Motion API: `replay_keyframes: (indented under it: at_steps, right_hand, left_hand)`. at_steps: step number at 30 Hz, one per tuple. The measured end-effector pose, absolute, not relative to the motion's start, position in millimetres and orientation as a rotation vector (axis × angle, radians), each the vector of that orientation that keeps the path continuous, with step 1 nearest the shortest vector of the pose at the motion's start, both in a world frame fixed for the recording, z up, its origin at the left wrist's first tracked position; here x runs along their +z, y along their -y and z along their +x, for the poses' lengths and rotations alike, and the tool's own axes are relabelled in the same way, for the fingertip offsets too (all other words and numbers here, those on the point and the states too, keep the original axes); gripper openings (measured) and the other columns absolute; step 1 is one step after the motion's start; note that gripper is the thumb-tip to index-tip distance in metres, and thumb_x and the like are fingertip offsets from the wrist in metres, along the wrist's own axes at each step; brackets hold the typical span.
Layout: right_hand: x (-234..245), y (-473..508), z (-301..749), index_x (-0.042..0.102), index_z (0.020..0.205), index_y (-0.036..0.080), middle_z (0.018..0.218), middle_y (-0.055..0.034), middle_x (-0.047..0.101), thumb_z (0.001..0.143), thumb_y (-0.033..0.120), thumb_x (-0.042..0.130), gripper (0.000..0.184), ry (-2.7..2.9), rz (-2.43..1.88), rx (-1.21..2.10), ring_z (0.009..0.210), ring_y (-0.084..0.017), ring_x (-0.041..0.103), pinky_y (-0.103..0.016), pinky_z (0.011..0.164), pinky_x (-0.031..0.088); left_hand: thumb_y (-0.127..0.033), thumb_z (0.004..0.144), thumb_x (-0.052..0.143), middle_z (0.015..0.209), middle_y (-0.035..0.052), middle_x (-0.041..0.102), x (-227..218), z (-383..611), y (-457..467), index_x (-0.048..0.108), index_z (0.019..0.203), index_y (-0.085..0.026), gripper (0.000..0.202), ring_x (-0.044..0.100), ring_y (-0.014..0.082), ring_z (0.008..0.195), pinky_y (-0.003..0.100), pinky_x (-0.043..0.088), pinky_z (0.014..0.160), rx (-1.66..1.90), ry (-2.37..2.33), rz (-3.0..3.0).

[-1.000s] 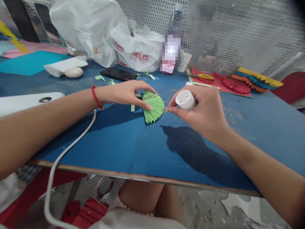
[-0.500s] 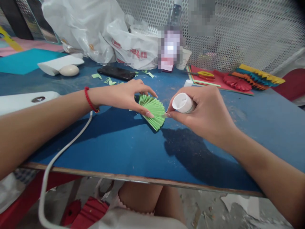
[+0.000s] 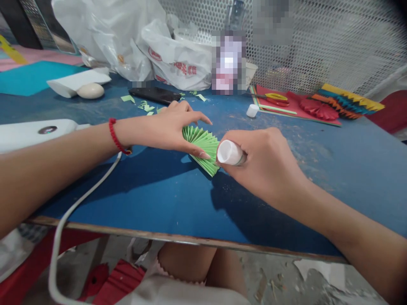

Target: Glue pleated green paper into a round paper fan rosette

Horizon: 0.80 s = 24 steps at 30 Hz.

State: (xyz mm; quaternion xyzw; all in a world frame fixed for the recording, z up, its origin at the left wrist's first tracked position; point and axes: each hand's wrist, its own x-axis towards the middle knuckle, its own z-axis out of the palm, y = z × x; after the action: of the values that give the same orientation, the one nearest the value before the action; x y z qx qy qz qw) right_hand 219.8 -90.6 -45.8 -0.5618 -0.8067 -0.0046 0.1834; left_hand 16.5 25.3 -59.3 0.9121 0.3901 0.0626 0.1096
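A green pleated paper fan (image 3: 208, 146) lies partly spread on the blue table. My left hand (image 3: 170, 127), with a red cord bracelet at its wrist, holds the fan from the left. The thumb presses on the folds, and the index finger arches over the top edge. In my right hand (image 3: 262, 159) is a white glue stick (image 3: 229, 153), gripped by closed fingers right at the fan's right edge. The hand hides the stick's lower end, so I cannot tell whether it touches the paper. A small white cap (image 3: 252, 111) stands beyond my right hand.
A black phone (image 3: 154, 95) and green paper scraps (image 3: 146, 106) lie behind my left hand. Scissors (image 3: 276, 99) rest on red paper at the back right, near folded coloured strips (image 3: 349, 99). A white cable (image 3: 85, 195) hangs over the front edge at left.
My right hand has moved left and a little nearer to me with the glue stick, up against the fan. The white cap behind it now shows fully. My left hand has barely shifted.
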Motion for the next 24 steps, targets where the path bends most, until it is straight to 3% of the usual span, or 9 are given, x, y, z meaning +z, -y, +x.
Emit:
replay_keyframes:
  at_steps: [6,14,19,24]
  right_hand:
    - [-49.4,89.8,216.7,0.063,0.070,0.020,0.057,0.0013,0.052,0.078,0.019,0.063,0.008,2.287,-1.596,-0.079,0.053,-0.010,0.041,-0.027,0.056,0.024]
    - [-49.1,91.2,215.9,0.062,0.071,0.019,0.057,0.0009,0.052,0.081,0.021,0.062,0.010,2.305,-1.623,-0.093,0.054,-0.011,0.040,-0.028,0.057,0.023]
    - [-49.0,91.2,216.5,0.062,0.071,0.020,0.057,0.0013,0.052,0.080,0.020,0.062,0.009,2.302,-1.622,-0.110,0.054,-0.012,0.039,-0.028,0.057,0.022]
    - [-49.4,91.0,217.1,0.063,0.071,0.020,0.056,0.0015,0.051,0.078,0.019,0.063,0.007,2.289,-1.625,-0.101,0.053,-0.011,0.038,-0.028,0.056,0.021]
  left_hand:
    - [-0.072,0.067,0.076,0.116,0.0104,0.046,-57.9,16.1,-22.7,0.061,0.130,-0.028,0.078,0.042,0.0333,0.114,0.057,0.035,0.104,0.402,-0.944,2.703]
    - [-0.051,0.081,0.076,0.114,0.0071,0.055,-52.4,13.6,-24.7,0.069,0.097,-0.024,0.033,0.048,0.0253,0.113,0.048,0.036,0.106,0.523,-0.466,2.775]
    - [-0.059,0.077,0.077,0.114,0.0085,0.056,-53.9,14.3,-22.1,0.072,0.101,-0.024,0.043,0.051,0.0262,0.110,0.046,0.041,0.100,0.521,-0.308,2.778]
    - [-0.065,0.076,0.074,0.111,0.0074,0.058,-55.8,15.7,-20.3,0.074,0.098,-0.025,0.045,0.051,0.0263,0.107,0.046,0.037,0.103,0.540,-0.314,2.829]
